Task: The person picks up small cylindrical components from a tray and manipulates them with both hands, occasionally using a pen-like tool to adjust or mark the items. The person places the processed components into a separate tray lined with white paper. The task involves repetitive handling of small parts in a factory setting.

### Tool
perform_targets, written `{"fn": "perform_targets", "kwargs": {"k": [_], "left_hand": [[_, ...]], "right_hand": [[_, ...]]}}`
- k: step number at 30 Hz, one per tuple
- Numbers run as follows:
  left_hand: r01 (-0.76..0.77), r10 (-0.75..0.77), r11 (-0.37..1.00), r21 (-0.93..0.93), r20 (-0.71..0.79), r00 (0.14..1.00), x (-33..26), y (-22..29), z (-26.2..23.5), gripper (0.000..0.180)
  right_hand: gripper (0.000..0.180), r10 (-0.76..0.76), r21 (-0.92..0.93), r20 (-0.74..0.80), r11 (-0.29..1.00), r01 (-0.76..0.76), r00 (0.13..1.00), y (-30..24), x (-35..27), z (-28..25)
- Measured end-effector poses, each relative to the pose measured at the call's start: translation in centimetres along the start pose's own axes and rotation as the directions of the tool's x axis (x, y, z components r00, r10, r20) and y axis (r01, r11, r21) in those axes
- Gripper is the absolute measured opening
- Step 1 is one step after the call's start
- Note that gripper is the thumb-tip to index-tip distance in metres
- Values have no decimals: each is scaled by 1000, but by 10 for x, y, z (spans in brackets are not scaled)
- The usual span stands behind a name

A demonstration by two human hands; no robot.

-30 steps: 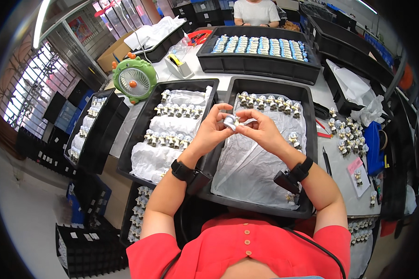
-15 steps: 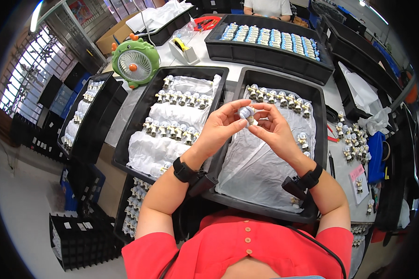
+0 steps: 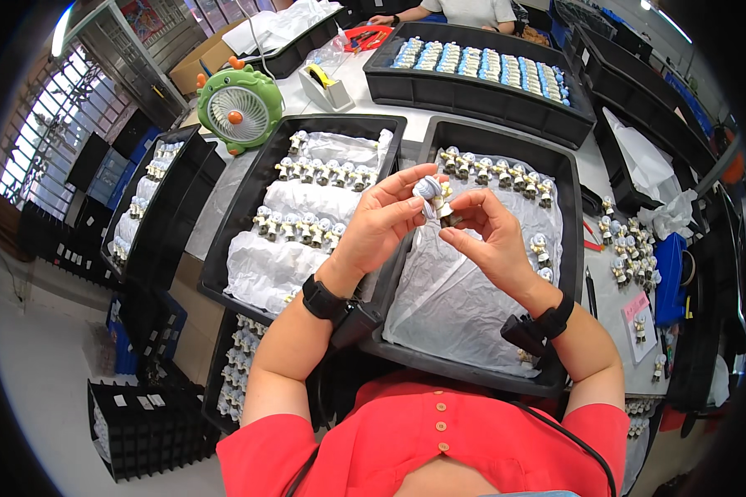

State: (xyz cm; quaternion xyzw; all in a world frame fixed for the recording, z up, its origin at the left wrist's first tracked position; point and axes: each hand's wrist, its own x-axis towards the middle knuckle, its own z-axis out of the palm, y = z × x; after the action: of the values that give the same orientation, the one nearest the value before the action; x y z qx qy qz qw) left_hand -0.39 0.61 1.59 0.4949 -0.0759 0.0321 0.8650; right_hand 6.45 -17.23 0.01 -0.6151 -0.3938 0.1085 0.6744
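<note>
A small figurine point(image 3: 432, 192) with pale blue-grey hair and a cream and dark body is held up between my two hands. My left hand point(image 3: 383, 219) pinches it on the hair side. My right hand point(image 3: 491, 235) has thumb and fingers at its lower body. Both hands are above the inner edge of a black tray point(image 3: 574, 240) lined with white paper point(image 3: 443, 302). Similar figurines point(image 3: 503, 172) lie in a row along that tray's far side, with a few point(image 3: 540, 248) at its right side.
Another paper-lined black tray point(image 3: 224, 253) to the left holds rows of figurines. Beyond stand a green fan point(image 3: 239, 112), a tape dispenser point(image 3: 327, 89) and a full black tray point(image 3: 472, 101). Loose figurines point(image 3: 627, 248) and a blue tape holder point(image 3: 670, 277) are at the right. A person point(image 3: 464, 12) sits opposite.
The figurine has been turned, so its hair now faces my left hand and its body shows more. My right hand has shifted slightly down and right. The person opposite has stretched out an arm.
</note>
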Motion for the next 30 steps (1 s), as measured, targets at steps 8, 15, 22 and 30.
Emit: {"fn": "perform_targets", "kwargs": {"k": [8, 15, 22, 30], "left_hand": [[-23, 23, 1000, 20, 8, 1000, 1, -1, 0, 44], [-16, 17, 999, 29, -32, 999, 0, -2, 1, 42], [-11, 12, 1000, 27, -47, 999, 1, -3, -2, 42], [-42, 48, 994, 102, -56, 997, 1, -3, 1, 39]], "right_hand": [[29, -9, -24, -9, 1000, 9, 1000, 4, 0, -2], [32, -24, -101, -57, 995, 18, 998, 0, 0, -2], [31, -43, -96, -75, 995, 35, 996, -1, 1, -3], [35, -102, -209, -94, 975, 80, 990, -4, 1, -4]]}}
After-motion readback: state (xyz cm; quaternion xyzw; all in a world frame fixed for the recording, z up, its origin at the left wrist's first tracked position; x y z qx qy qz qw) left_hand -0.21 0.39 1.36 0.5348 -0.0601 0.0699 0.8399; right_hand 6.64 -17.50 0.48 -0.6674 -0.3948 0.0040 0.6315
